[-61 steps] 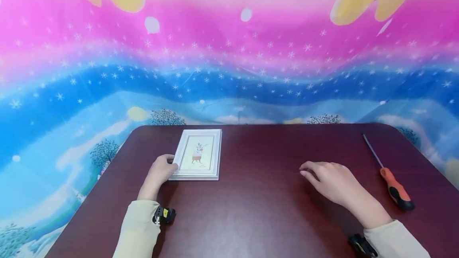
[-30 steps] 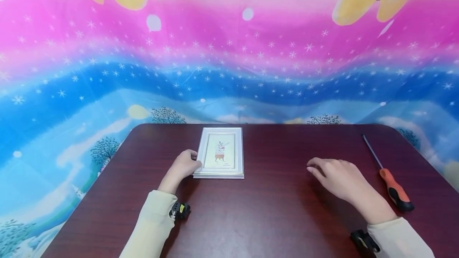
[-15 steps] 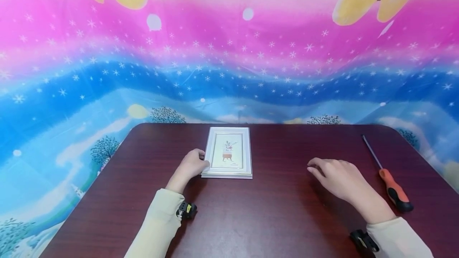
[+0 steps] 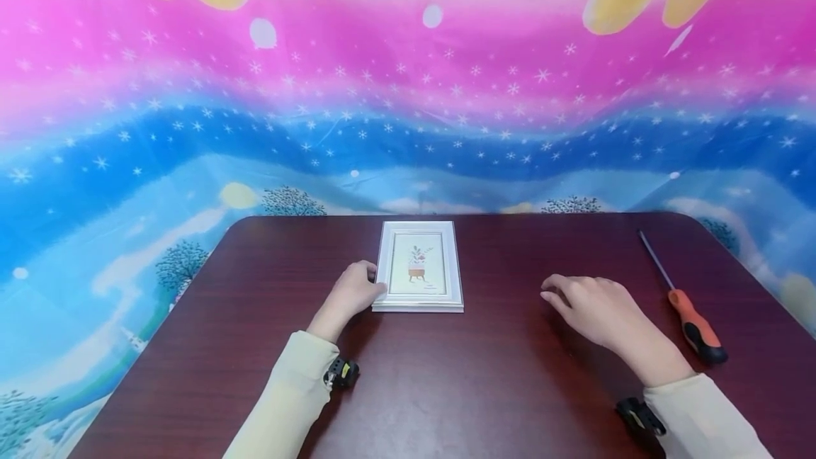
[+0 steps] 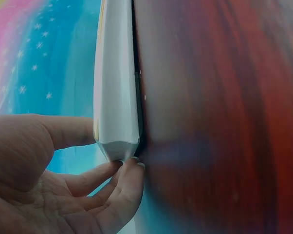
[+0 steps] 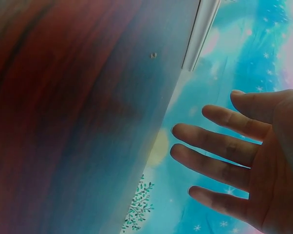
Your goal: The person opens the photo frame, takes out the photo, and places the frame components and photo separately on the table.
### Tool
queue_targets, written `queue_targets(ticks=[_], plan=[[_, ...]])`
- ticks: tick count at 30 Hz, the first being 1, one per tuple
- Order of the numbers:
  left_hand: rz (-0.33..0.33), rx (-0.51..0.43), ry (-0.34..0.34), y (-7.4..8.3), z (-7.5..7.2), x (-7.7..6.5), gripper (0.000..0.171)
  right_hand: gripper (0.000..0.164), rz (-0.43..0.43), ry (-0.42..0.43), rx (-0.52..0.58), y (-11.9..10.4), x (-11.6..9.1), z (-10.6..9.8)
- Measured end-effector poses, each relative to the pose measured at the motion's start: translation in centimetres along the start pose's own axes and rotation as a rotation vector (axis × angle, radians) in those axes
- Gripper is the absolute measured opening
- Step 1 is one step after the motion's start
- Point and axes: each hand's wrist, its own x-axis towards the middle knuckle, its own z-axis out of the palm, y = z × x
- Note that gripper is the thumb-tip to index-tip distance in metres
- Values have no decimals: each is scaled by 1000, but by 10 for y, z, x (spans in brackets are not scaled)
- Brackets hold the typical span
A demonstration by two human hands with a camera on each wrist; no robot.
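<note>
A white picture frame [image 4: 387, 295] with a potted-plant print lies face up near the table's back edge. My left hand [image 4: 354, 290] grips its left side close to the near corner. In the left wrist view the thumb touches the front face of the picture frame [image 5: 116, 73], while the fingertips [image 5: 134, 168] bear on its side edge near the tabletop. Apart from it, to the right, my right hand [image 4: 593, 310] hovers over the table and holds nothing. The right wrist view shows that hand's fingers [image 6: 217, 141] loosely spread.
An orange-and-black handled screwdriver [image 4: 693, 317] lies on the right of the dark red-brown table [image 4: 459, 388], its shaft pointing to the back. Behind the table hangs a colourful printed cloth [image 4: 408, 112]. A tiny light speck [image 6: 153, 55] shows on the tabletop in the right wrist view.
My left hand has slid the picture frame rightward from the left side of the table toward the middle. The right hand has stayed nearly in place, and the whole head view has shifted slightly.
</note>
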Motion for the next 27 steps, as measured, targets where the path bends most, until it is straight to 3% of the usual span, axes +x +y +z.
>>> queue_targets(ticks=[11,27], plan=[[55,39,-7,17,14,2,35,19,-3,7,6,1,0,2],[56,-6,-33,32,27,4,40,18,-13,40,-19,1,1,3]])
